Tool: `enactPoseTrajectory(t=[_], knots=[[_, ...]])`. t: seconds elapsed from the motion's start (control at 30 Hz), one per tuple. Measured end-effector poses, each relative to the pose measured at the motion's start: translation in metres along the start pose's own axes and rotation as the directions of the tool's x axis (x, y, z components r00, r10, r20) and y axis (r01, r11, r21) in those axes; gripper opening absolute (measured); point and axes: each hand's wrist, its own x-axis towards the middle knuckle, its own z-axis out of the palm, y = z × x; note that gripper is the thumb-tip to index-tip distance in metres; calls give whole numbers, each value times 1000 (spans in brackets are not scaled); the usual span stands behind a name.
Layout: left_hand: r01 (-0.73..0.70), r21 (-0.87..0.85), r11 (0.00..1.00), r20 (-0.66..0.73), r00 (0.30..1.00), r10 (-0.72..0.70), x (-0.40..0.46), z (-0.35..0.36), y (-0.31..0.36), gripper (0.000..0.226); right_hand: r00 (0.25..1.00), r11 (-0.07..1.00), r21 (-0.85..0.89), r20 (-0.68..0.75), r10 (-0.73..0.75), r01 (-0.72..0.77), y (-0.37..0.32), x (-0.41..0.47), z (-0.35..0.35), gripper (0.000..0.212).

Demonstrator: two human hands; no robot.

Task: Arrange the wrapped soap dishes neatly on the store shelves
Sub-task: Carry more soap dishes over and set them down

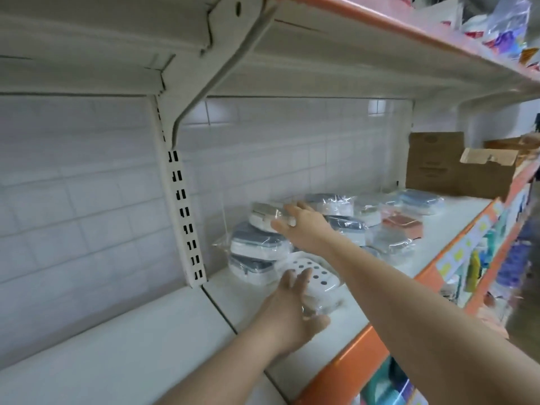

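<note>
up close: white shelf (365, 287) with an orange front edge, carrying a cluster of wrapped soap dishes (365, 217) against the tiled back wall (87, 200). at the cluster's left, a stack of three dishes in clear plastic: grey-lidded bottom dish (248, 268), grey-lidded middle dish (257, 244), pale top dish (266, 216) sitting tilted on the stack. just in front of the stack, flat on the shelf, a white perforated soap dish (314, 277) in crinkled wrap, holes facing up. further right, more wrapped dishes lying loosely, some overlapping: grey ones, a bluish one (418, 201), a reddish-brown one (401, 222). beyond them at the shelf's far end, a brown cardboard box (432, 165) with an open flap, contents not visible. above, another shelf with blurred packaged goods (502, 30).

right hand (301, 222) reached out from the right over the cluster, forearm extended, fingers straight and fairly spread, touching the near edge of the pale top dish without curling round it. left hand (292, 299) reached up from below, palm toward the perforated dish, fingers relaxed and extended along its near left side, thumb out low to the right; touching the wrap, not clearly gripping. slotted upright (182, 206) just left of the stack.
</note>
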Motion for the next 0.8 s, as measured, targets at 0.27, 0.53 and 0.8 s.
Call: enactPoseTrajectory(t=[0.27,0.53,0.8], knots=[[-13,146,989,-201,979,43,-85,-90,-14,54,998,988,-139,43,-54,60,-62,-70,-28,36],[192,284,939,-459,887,-42,-317,-204,-40,56,908,905,-118,157,-389,409,-269,-210,-6,39],[475,325,818,-675,722,-151,-604,-311,-71,54,676,677,148,67,-734,721,-501,-382,-2,27]])
